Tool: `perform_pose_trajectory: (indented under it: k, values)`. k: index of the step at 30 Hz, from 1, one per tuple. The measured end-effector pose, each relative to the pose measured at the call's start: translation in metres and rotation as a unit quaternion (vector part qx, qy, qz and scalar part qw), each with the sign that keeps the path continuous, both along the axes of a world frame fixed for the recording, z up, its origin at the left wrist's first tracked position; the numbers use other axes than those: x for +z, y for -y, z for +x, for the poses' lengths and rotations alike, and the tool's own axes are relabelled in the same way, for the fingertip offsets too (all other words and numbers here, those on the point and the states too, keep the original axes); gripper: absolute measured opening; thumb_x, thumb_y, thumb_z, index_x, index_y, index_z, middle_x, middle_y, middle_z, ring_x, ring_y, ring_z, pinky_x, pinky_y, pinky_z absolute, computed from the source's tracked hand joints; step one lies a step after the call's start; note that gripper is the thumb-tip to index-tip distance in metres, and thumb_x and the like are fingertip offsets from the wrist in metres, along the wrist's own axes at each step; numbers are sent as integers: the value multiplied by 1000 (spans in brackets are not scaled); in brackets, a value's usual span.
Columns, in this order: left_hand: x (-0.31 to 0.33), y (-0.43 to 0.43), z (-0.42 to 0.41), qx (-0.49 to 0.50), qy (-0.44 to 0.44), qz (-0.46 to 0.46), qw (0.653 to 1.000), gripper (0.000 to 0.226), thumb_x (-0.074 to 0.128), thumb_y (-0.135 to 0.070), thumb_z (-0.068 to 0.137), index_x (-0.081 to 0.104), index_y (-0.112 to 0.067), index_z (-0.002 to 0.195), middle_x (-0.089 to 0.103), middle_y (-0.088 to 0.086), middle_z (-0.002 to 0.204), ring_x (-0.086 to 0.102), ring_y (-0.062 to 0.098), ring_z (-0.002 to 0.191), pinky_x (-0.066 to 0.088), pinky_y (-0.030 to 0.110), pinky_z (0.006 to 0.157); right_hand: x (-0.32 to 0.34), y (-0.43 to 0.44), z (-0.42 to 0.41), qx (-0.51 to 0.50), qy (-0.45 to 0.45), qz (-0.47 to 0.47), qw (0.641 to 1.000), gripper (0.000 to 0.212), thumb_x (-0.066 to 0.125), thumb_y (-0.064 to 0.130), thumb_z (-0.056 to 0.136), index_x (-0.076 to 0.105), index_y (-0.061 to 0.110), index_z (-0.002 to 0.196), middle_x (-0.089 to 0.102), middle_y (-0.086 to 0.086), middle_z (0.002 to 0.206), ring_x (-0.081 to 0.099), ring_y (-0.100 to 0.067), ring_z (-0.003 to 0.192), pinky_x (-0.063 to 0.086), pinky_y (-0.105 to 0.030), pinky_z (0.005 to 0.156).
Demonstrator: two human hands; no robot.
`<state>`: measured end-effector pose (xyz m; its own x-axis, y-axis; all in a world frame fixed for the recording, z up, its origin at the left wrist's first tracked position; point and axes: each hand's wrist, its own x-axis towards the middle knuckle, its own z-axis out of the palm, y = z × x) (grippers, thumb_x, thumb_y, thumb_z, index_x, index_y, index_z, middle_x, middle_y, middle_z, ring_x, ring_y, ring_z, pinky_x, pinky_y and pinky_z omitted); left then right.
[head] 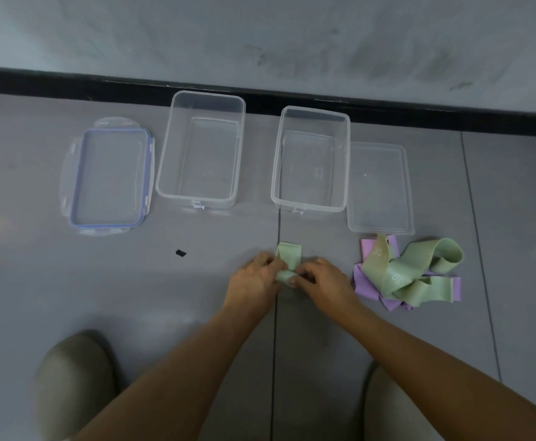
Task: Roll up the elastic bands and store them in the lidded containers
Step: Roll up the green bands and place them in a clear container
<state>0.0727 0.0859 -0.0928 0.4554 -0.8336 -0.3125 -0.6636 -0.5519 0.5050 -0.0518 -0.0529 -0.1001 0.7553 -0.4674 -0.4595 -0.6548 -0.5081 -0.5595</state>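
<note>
Knees (72, 383) in pale trousers frame the bottom of the view, resting on a grey floor (69, 281). Ahead of them the left hand (253, 278) and right hand (320, 278) meet over a green band (288, 256). The fingers (276, 265) of both hands pinch its near end, which is turned into a small roll, while its far end lies flat on the floor, pointing toward the right container (277, 160). By the look of it, this first roll is only begun. Just right of the hands sits a loose pile (410, 275) of green and purple bands, none rolled, at the near edge of a clear lid (379, 186). The right container and the left container (164, 160) both stand open and hold nothing, and a blue-sealed lid (109, 176) lies beside the left one. Nearly everything is left to do: finish this roll, roll the pile, fill the containers, close the lids
</note>
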Motion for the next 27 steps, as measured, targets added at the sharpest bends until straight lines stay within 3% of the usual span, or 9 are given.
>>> perform_pose_trajectory:
  k: [2, 4, 7, 10, 15, 19, 23, 27]
  values:
    - [-2, -1, -2, 12, 15, -14, 1000, 39, 45, -48, 81, 61, -29, 111, 55, 0, 108, 60, 27, 92, 51, 37, 71, -2, -1, -3, 12, 13, -13, 1000, 21, 63, 48, 89, 69, 29, 97, 57, 6, 98, 58, -13, 86, 51, -38, 75]
    - [-7, -2, -5, 28, 41, -29, 998, 29, 54, -42, 82, 61, -28, 107, 54, 0, 102, 60, 26, 87, 51, 36, 63, -5, -3, -6, 6, 40, -36, 999, 22, 65, 47, 88, 66, 28, 98, 58, 8, 98, 56, -10, 85, 50, -34, 73]
    - [-12, -1, -6, 46, 51, -39, 997, 23, 60, -36, 86, 60, -29, 108, 53, -2, 101, 59, 25, 87, 53, 38, 61, -7, -4, -6, -28, 100, -47, 993, 18, 70, 36, 87, 58, 25, 95, 54, 12, 91, 50, -2, 76, 47, -28, 67]
    - [-11, 0, -5, 57, 43, -42, 997, 24, 56, -33, 88, 60, -33, 111, 56, -4, 105, 61, 25, 89, 53, 38, 62, -10, -6, -3, 13, 124, -78, 989, 9, 63, 33, 92, 59, 25, 94, 58, 6, 91, 57, -14, 78, 50, -39, 65]
    - [-9, 4, -7, 88, 32, -51, 994, 22, 59, -30, 88, 62, -31, 109, 60, -4, 110, 65, 27, 90, 53, 37, 63, -10, -2, -2, 40, 111, -115, 986, 27, 51, 46, 91, 63, 25, 102, 62, 4, 99, 63, -19, 82, 53, -38, 62]
    - [-10, 9, -7, 116, 19, -50, 992, 30, 48, -40, 86, 63, -29, 109, 62, 0, 108, 64, 28, 90, 54, 37, 66, -11, 8, 1, 103, 96, -96, 985, 45, 57, 52, 80, 60, 24, 116, 61, 1, 109, 64, -23, 93, 55, -38, 66]
    - [-12, 11, -5, 141, 14, -59, 988, 22, 54, -38, 91, 58, -27, 110, 62, -1, 108, 63, 26, 93, 50, 35, 68, -16, 13, 5, 99, 97, -114, 984, 35, 66, 37, 84, 59, 24, 116, 58, -1, 108, 64, -27, 90, 53, -39, 63]
    - [-12, 11, -1, 119, 52, -73, 989, 21, 60, -36, 90, 55, -26, 108, 56, 0, 110, 62, 27, 90, 49, 35, 64, -12, 22, 12, 74, 82, -79, 991, 28, 67, 40, 87, 64, 29, 113, 56, 4, 104, 60, -19, 93, 49, -35, 73]
